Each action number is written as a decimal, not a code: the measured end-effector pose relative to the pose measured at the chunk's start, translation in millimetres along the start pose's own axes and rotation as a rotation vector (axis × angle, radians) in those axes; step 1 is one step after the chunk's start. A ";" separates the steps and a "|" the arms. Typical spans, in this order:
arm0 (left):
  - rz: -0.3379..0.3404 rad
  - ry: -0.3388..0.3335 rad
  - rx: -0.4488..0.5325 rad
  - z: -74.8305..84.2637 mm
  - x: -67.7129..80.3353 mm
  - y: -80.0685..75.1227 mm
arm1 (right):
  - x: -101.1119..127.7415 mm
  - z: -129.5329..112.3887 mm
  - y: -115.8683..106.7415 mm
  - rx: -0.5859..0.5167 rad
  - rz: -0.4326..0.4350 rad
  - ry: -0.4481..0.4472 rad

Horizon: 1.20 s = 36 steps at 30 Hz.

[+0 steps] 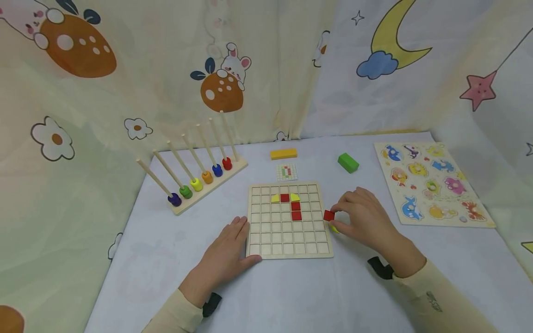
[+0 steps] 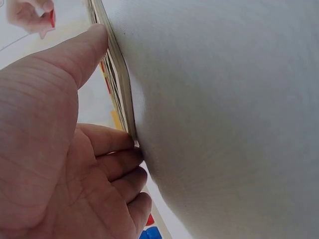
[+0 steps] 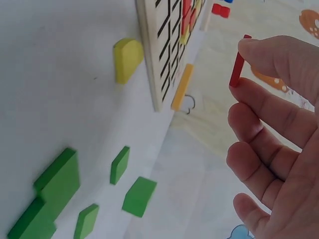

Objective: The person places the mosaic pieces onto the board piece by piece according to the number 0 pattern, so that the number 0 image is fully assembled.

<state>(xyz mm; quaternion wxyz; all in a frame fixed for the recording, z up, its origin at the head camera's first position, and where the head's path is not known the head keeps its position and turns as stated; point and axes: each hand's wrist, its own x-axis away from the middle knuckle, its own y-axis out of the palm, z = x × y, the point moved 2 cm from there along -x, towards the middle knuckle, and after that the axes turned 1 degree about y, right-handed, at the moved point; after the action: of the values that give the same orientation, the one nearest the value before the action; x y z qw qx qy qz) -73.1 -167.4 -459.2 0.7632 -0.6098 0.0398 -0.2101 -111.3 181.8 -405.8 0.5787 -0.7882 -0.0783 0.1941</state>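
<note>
A square wooden grid board (image 1: 271, 238) lies on the table, holding three red square tiles (image 1: 296, 215) and two yellow tiles (image 1: 275, 199). My left hand (image 1: 222, 249) rests at the board's left edge, with the thumb on its near corner. Thumb and index finger of my right hand (image 1: 366, 222) pinch a red square tile (image 3: 239, 64), just off the board's right side. Under that hand a yellow tile (image 3: 127, 59) with a rounded side lies on the table. Several green tiles (image 3: 139, 196) show in the right wrist view, hidden by my right hand in the head view.
A small pattern card (image 1: 287, 172) and a yellow bar (image 1: 284, 154) lie behind the board. A green block (image 1: 348, 163) sits back right, left of an animal puzzle board (image 1: 437, 185). At the left stands a pegged rack (image 1: 185, 207) with coloured beads.
</note>
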 end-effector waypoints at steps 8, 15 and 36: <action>0.004 0.002 -0.013 -0.1 -0.3 0.4 | -19.3 -15.8 4.6 -0.005 -0.031 -0.014; 0.003 0.004 -0.019 -0.1 -0.2 0.5 | -29.0 -25.6 11.8 -0.024 -0.067 -0.021; 0.001 0.007 -0.030 -0.6 -0.2 1.1 | -42.7 -42.9 39.4 -0.028 -0.116 -0.097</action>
<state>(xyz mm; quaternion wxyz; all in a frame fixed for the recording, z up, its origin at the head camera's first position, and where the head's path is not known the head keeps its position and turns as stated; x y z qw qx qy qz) -73.2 -167.7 -460.4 0.7539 -0.6204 0.0459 -0.2110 -137.2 116.6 -422.8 0.5735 -0.7801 -0.1544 0.1969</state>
